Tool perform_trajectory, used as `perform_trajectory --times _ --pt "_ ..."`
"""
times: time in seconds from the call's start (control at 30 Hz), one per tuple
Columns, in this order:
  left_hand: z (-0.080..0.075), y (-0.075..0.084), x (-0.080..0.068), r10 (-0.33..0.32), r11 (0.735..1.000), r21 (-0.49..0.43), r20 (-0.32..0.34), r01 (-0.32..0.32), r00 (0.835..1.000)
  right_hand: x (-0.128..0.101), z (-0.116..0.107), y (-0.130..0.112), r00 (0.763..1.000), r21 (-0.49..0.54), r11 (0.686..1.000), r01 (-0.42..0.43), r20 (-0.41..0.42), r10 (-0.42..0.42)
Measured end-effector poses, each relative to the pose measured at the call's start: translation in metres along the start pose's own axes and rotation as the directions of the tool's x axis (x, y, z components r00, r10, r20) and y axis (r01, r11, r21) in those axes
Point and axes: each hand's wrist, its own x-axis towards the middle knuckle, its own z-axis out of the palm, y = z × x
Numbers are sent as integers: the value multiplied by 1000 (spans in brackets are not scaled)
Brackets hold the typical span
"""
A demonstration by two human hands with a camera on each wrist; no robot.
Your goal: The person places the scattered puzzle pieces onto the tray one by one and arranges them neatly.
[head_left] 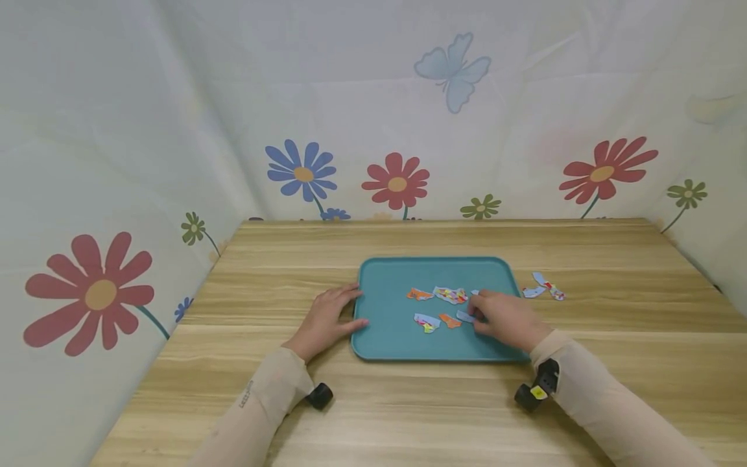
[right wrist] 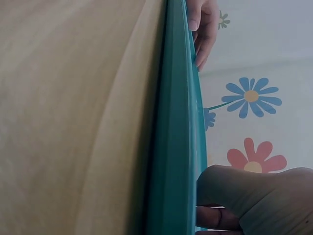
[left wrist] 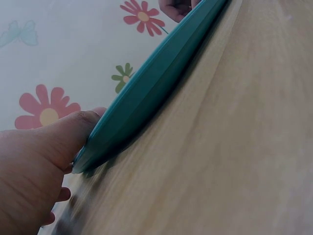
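Note:
A teal tray [head_left: 385, 344] lies on the wooden table with several torn-looking paper pieces in two rows. An orange piece [head_left: 420, 294] and a larger multicoloured piece [head_left: 449, 295] make up the upper row. Below are a blue-and-yellow piece [head_left: 427, 322], an orange piece [head_left: 450, 320] and a pale blue piece [head_left: 464, 316]. My right hand [head_left: 508, 319], fingers bent, appears to pinch the pale blue piece; its fingertips partly cover another piece above. My left hand [head_left: 327, 318] rests against the tray's left rim, thumb over the edge [left wrist: 85, 122], fingers spread.
Several more paper pieces [head_left: 545, 286] lie on the table right of the tray. Behind the table [head_left: 292, 259] hangs a white cloth with printed flowers [head_left: 397, 181]. Both wrists carry black cameras [head_left: 319, 396].

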Motion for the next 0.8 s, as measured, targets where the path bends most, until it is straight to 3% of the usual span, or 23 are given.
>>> perform_trajectory --times 0.3,0.8 --pt "-1 2 1 5 1000 4 -5 -5 1000 -1 1 0 999 -2 1000 28 -40 -29" --pt "1 -1 2 11 1000 3 -6 -11 1000 -5 -15 8 1000 11 1000 -13 -24 13"
